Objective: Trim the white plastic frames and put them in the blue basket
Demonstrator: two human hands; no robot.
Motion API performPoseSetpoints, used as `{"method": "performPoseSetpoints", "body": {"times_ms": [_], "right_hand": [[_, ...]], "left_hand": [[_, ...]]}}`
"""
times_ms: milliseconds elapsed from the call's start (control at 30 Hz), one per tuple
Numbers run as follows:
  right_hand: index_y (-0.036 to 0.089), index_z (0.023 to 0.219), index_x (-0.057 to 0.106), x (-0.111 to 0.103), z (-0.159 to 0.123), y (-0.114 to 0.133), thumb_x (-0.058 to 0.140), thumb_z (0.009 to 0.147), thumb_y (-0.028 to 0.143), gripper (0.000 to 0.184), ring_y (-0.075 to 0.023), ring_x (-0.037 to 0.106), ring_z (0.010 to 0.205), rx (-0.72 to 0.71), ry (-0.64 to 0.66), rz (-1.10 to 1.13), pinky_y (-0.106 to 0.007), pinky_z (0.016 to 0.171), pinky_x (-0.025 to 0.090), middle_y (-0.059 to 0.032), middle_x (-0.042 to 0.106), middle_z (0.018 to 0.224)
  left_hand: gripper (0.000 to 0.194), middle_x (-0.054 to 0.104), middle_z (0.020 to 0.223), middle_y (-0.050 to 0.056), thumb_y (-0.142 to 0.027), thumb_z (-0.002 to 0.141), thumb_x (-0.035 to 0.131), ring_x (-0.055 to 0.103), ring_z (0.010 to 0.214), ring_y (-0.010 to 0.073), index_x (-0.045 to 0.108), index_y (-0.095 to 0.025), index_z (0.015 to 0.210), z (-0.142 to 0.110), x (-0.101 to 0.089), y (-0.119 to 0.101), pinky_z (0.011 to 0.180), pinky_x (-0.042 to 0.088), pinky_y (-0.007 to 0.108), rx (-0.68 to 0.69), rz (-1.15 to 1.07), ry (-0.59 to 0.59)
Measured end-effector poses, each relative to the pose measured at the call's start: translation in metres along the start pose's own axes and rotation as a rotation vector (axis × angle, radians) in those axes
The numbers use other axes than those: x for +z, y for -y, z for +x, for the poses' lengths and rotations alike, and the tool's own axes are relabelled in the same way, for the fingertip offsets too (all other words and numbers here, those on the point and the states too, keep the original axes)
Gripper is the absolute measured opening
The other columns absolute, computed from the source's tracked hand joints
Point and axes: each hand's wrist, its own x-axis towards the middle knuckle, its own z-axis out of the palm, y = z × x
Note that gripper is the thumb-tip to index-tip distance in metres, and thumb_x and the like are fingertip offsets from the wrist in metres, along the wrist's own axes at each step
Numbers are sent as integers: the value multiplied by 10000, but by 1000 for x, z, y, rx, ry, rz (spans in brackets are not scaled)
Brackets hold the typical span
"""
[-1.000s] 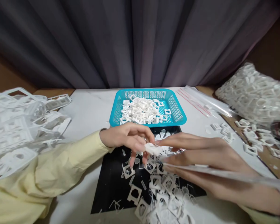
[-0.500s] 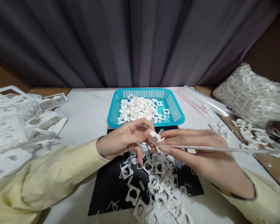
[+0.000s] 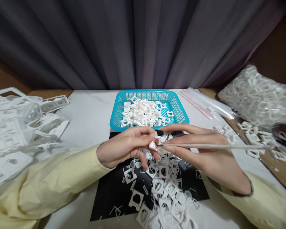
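My left hand (image 3: 131, 144) pinches a small white plastic part (image 3: 153, 145) between thumb and fingers, above the black mat (image 3: 114, 190). Between the thumb and fingers of my right hand (image 3: 200, 148) is a long, thin, pale rod-like tool (image 3: 219, 146). Its narrow tip meets the part; what kind of tip it has is too small to tell. Below both hands lies a heap of white square frames and thin scraps (image 3: 166, 187), spilling past the mat's near edge. My fingers partly hide the held part.
Behind the hands stands a blue plastic basket (image 3: 113, 117) with many white parts inside. Thin white plastic frames (image 3: 11, 133) pile up at left. A full clear bag (image 3: 259, 95), loose white parts (image 3: 252, 136) and a flat zip bag (image 3: 205, 101) lie at right. A grey curtain (image 3: 143, 44) hangs behind.
The part has turned and dropped slightly in my left hand. My right hand has moved a little left and up with the tool, its upper fingers lifted away from the part.
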Motion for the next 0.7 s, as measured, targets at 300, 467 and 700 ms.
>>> {"method": "performPoseSetpoints", "body": {"times_ms": [300,467,700], "right_hand": [[136,1026,663,8,-5,6,572,837,64,222,-173,622,1067,-343,45,-111,-324,940,534,-91,700,1049],[165,1010,662,11,-9,1,581,838,100,201,-153,659,994,-371,-70,-160,-272,850,569,-72,685,1087],[149,984,657,8,-12,-7,594,809,86,196,-179,651,1009,-509,-78,-371,-262,732,570,-127,648,1149]], "left_hand": [[147,500,730,-2,-217,872,548,520,597,88,599,-118,777,-5,6,-1,472,517,179,29,-3,-104],[97,546,779,40,-164,836,592,547,728,119,599,-99,764,-2,-2,5,702,507,246,-23,-229,-1],[113,524,752,35,-99,816,575,513,698,114,595,-103,705,-5,0,9,752,464,273,-89,-429,58]]}}
